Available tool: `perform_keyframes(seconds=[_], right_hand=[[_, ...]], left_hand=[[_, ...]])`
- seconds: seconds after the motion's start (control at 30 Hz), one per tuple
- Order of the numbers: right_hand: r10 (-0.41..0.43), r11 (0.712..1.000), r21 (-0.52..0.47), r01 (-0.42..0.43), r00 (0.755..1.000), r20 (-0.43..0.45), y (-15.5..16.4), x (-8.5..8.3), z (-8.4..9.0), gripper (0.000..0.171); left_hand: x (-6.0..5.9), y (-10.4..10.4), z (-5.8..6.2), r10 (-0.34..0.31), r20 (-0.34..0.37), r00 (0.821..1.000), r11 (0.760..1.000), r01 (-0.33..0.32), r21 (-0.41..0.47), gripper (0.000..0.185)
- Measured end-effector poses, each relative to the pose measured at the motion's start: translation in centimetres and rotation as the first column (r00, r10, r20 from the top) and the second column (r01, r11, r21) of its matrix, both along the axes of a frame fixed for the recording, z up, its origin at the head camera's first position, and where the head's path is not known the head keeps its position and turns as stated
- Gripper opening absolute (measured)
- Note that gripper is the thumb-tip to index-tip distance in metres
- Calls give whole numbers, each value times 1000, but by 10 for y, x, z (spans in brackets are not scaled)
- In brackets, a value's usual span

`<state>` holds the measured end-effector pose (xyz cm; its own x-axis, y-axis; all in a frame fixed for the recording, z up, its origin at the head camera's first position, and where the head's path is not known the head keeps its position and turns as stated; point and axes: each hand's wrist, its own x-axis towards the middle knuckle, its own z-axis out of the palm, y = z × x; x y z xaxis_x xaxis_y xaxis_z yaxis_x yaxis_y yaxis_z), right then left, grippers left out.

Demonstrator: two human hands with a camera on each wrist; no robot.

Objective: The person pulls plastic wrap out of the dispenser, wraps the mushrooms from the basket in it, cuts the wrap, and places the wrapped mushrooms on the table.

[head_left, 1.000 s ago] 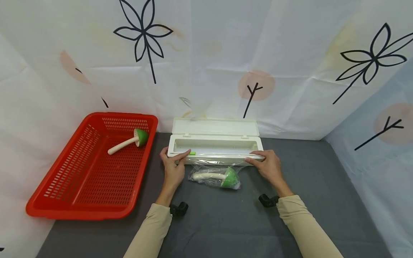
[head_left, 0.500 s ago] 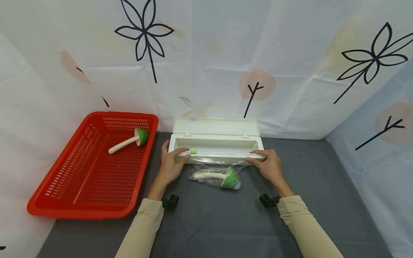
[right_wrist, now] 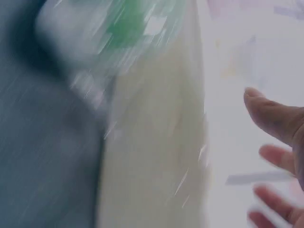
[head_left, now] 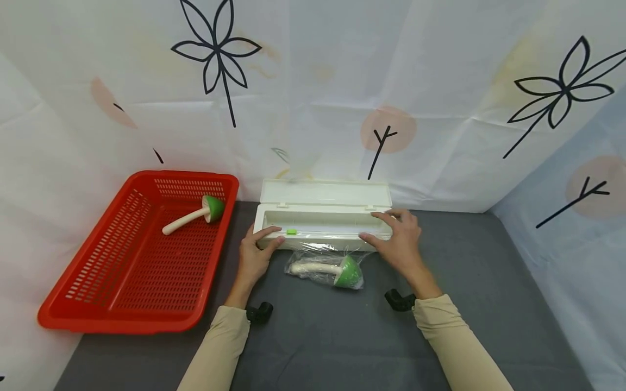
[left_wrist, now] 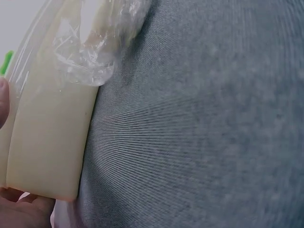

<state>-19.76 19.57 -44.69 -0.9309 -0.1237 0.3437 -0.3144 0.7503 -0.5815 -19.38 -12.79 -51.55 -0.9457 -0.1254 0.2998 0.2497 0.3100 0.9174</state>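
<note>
A white cling film dispenser lies on the table with its lid raised at the back. On its front rail sits a small green cutter slider. Clear film runs from the rail down to a toy mushroom, green-capped and wrapped in film, lying just in front. My left hand grips the dispenser's left end, thumb at the front rail and fingers around the end. My right hand is over the right end, thumb and fingers spread apart; the right wrist view is blurred and shows nothing between them.
At the left stands a red plastic basket holding another toy mushroom with a green cap. Grey cloth covers the table. A white patterned curtain hangs right behind the dispenser.
My right hand has come off the dispenser's front right corner, moving left and up, its fingers spreading. My left hand has shifted slightly left on its end, with its forearm swung outward.
</note>
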Motion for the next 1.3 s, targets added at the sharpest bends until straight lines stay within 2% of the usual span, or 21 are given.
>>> perform_keyframes(seconds=[0.07,0.17,0.23,0.3,0.43,0.67,0.83,1.1,1.3], right_hand=[[112,993,-31,-113,993,-44,-21,-3,6,48],[283,956,-85,-282,959,0,-51,-11,9,37],[341,936,-112,-334,938,56,-68,-16,5,34],[364,928,-127,-351,926,104,-83,-22,0,33],[371,923,-167,-346,915,157,-106,-30,-8,32],[423,901,-169,-400,897,131,-128,-36,-11,25],[389,917,-143,-371,913,126,-135,-36,-11,16],[326,943,-127,-307,928,181,-129,-33,-9,14],[296,952,-136,-273,933,205,-101,-31,-8,14]], left_hand=[[-1,0,-1,4,-6,1000,1000,-4,8,27],[-1,0,-1,4,8,1000,1000,-4,9,27],[0,0,0,-3,26,1000,1000,3,9,27],[0,-1,-1,-13,37,999,1000,12,13,27],[0,-1,-2,-31,32,999,999,31,23,27],[0,-3,-1,-30,17,999,999,29,23,27],[-1,-3,-1,-29,18,999,1000,29,6,27],[-3,-2,-3,-31,4,1000,999,31,-19,26],[-2,-3,-2,-13,24,1000,1000,13,-13,27]])
